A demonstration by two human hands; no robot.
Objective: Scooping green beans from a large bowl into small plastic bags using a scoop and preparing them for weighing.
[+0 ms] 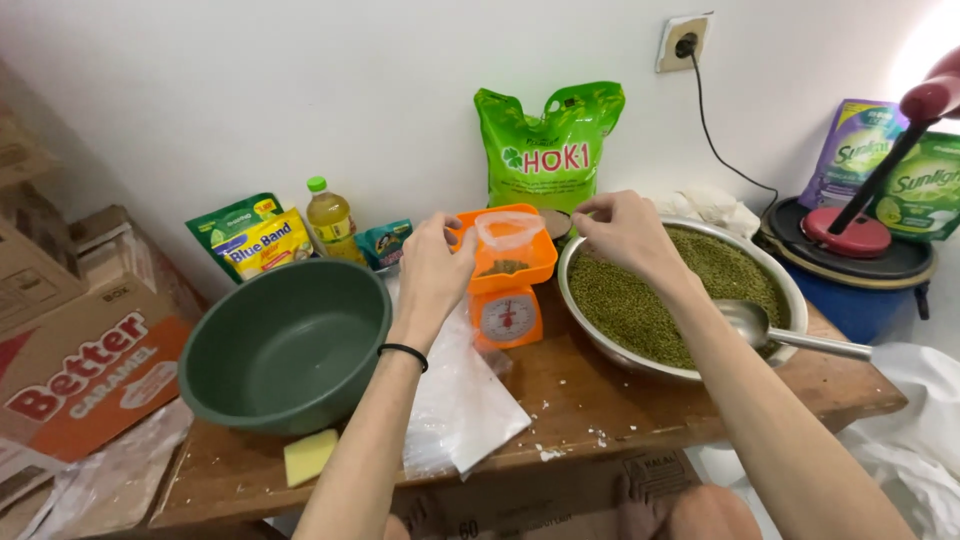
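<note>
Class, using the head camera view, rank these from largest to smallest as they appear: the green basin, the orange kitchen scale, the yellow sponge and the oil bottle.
1. green basin, by far the largest.
2. orange kitchen scale.
3. oil bottle, standing farther back, so it may look smaller than it is.
4. yellow sponge, smallest though nearest the camera.

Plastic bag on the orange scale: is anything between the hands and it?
Nothing visible. The left hand already touches the plastic bag at its left edge on the orange scale; the right hand hovers just right of it, with open air between.
</note>
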